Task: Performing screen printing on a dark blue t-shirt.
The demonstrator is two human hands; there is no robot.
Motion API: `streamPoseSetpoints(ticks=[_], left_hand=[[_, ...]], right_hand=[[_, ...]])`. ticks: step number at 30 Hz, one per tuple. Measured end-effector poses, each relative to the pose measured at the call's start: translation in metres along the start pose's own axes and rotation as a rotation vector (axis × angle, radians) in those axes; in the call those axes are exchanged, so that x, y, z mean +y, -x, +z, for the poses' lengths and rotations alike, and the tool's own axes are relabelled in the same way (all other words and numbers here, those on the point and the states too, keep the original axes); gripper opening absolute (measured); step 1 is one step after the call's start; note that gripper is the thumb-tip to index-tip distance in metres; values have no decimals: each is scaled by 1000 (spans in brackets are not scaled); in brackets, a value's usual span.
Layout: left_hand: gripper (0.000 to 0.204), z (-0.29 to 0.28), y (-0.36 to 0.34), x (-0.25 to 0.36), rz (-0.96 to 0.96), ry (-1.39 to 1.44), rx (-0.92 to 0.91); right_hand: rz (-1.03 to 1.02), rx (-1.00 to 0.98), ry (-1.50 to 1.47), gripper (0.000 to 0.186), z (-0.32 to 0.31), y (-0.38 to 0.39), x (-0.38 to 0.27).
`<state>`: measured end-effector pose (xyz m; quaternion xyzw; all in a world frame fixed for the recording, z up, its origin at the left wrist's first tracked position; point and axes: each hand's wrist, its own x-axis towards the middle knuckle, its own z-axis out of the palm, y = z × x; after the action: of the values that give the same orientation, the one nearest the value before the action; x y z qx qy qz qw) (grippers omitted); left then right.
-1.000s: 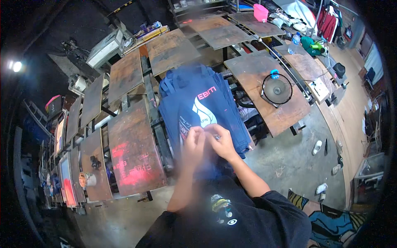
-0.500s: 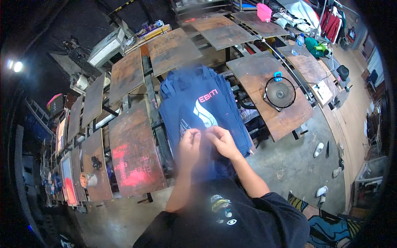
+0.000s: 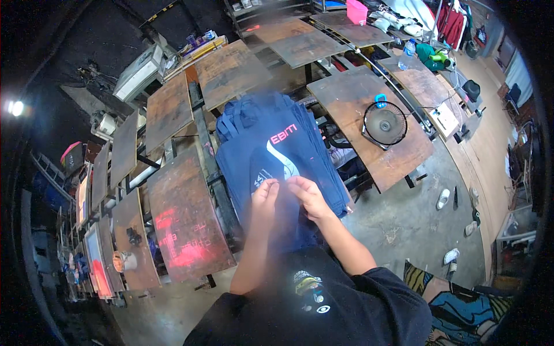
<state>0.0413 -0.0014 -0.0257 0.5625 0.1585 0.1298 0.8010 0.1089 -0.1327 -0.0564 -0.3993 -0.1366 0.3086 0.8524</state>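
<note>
A stack of navy fabric bags (image 3: 311,167) with handles at the far end lies in the middle; the top one carries pink and white print. Over its near part, my left hand (image 3: 264,196) and my right hand (image 3: 307,199) are close together, thumbs and fingers pinched on the navy fabric, which hangs between them toward my black shirt. A hazy smear in the picture blurs part of my left forearm and the fabric between my hands.
Worn boards on metal frames surround the stack, one with pink stains (image 3: 190,225). A round black fan (image 3: 385,124) stands right, near a water bottle (image 3: 407,55). A bucket (image 3: 124,260) sits left, a pink bin (image 3: 356,11) at back. Slippers (image 3: 443,199) lie on the concrete floor.
Both my hands stay pinched over the bag and have shifted only slightly, a little lower than a second ago. The view has swayed slightly.
</note>
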Motion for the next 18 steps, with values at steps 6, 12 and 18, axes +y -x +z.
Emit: streamPoseSetpoints(ticks=[6, 12, 18], left_hand=[[13, 9, 5, 4, 107, -71, 62], [15, 25, 14, 27, 176, -346, 87], [20, 20, 14, 14, 183, -398, 95]], right_hand=[[-32, 39, 28, 16, 2, -2, 1], [-89, 88, 398, 20, 10, 2, -18], [-320, 179, 672, 17, 14, 4, -18]])
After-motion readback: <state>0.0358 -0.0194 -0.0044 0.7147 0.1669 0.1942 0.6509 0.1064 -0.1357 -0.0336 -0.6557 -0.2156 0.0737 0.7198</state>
